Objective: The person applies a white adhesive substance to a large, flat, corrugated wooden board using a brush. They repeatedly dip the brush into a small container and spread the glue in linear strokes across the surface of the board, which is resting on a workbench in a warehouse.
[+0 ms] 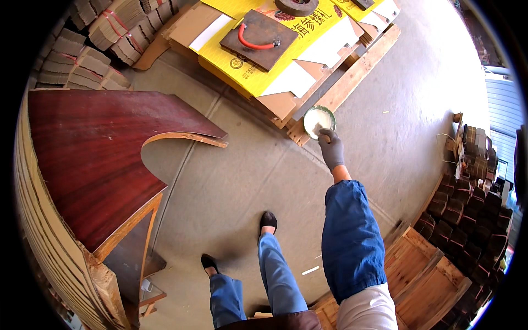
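Observation:
My right hand, in a grey glove, reaches forward with its fingers closed round a short handle, perhaps a brush's. The handle's far end dips into white paste inside a round green-rimmed tub. That tub sits at the near corner of a wooden pallet. A blue sleeve cover wraps my right forearm. My left hand is out of view. Flat yellow printed cartons lie stacked on the pallet, weighed down by a dark metal plate with a red curved handle.
A dark red table with a curved cut-out stands at left, beside stacked cardboard sheets. Bundled cardboard fills the far left. Dark bundles and wooden pallets line the right. A round weight rests on the cartons.

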{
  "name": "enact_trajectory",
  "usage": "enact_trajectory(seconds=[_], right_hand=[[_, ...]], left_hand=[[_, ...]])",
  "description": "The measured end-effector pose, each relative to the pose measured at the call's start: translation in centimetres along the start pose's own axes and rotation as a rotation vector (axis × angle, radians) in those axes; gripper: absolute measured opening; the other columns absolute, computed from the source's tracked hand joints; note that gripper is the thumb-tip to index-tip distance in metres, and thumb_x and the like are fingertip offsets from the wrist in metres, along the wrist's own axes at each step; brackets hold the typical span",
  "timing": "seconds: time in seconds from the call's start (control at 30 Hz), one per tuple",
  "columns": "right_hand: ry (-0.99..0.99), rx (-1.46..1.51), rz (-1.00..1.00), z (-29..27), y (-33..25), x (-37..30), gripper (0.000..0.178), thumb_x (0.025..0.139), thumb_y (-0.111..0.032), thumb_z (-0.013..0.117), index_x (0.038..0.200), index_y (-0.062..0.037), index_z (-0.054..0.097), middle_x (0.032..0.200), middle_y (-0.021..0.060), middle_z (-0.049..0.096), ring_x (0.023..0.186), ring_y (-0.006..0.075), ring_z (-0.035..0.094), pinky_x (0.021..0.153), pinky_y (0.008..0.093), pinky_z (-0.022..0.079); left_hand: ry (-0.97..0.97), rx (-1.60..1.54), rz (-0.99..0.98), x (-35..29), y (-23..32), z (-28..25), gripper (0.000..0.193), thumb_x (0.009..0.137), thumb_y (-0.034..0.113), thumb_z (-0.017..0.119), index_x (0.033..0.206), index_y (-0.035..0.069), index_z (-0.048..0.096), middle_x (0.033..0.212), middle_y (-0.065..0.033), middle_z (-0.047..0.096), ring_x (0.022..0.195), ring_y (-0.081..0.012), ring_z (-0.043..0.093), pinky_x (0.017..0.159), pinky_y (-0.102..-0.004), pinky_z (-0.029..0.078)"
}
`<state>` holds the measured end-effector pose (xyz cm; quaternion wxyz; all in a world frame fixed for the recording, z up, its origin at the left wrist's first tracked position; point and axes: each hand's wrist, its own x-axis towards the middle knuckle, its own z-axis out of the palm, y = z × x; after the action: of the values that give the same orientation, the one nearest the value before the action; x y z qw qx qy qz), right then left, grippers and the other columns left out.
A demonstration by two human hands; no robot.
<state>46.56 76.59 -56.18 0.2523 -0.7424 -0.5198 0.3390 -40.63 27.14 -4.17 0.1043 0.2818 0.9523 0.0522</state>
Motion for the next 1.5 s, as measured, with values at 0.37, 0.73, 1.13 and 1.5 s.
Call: enact_trajectory(seconds=[0.37, 0.73, 1.13, 1.5], right_hand=[[0.329, 1.156, 0.475, -0.3, 1.8, 1.1, 0.027, 0.098, -0.012, 0.059, 0.116, 0.0083, 0.057, 0.106, 0.0182, 0.067, 0.101, 0.027, 0.068, 0.092, 0.0315, 0.059], [0.303, 1.939, 0.42, -7.8, -7.6, -10.5, 0.018, 0.098, -0.017, 0.061, 0.1, 0.0015, 0.062, 0.1, 0.014, 0.066, 0.09, 0.024, 0.064, 0.088, 0.0329, 0.056], [-0.402, 1.52, -0.196, -19.0, -41.0, -35.2, 0.04, 0.101, -0.012, 0.058, 0.138, 0.0001, 0.05, 0.124, 0.0189, 0.058, 0.109, 0.0261, 0.059, 0.096, 0.037, 0.049], [-0.99, 0.636, -0.427, 5.0, -68.8, -62.3, 0.021, 0.097, 0.001, 0.057, 0.116, 0.0048, 0.062, 0.126, 0.0196, 0.06, 0.106, 0.03, 0.067, 0.093, 0.0421, 0.057]], left_hand=[[0.014, 0.069, 0.032, 0.8, 1.3, 0.7, 0.049, 0.097, 0.007, 0.05, 0.146, 0.002, 0.044, 0.142, -0.0213, 0.05, 0.13, -0.0343, 0.049, 0.111, -0.0422, 0.04], [0.064, 0.104, 0.135, 1.2, -1.6, 1.1, 0.048, 0.095, 0.004, 0.048, 0.143, 0.002, 0.047, 0.138, -0.0208, 0.052, 0.128, -0.0351, 0.05, 0.11, -0.0414, 0.039], [0.161, 0.006, 0.38, -3.0, -4.0, -2.8, 0.039, 0.094, 0.001, 0.05, 0.132, 0.002, 0.054, 0.131, -0.0189, 0.057, 0.124, -0.0364, 0.051, 0.107, -0.0416, 0.041], [0.206, -0.389, 0.436, -3.2, -4.1, -1.9, 0.035, 0.094, 0.004, 0.056, 0.128, 0.006, 0.059, 0.133, -0.0101, 0.057, 0.121, -0.0343, 0.049, 0.105, -0.0424, 0.042]])
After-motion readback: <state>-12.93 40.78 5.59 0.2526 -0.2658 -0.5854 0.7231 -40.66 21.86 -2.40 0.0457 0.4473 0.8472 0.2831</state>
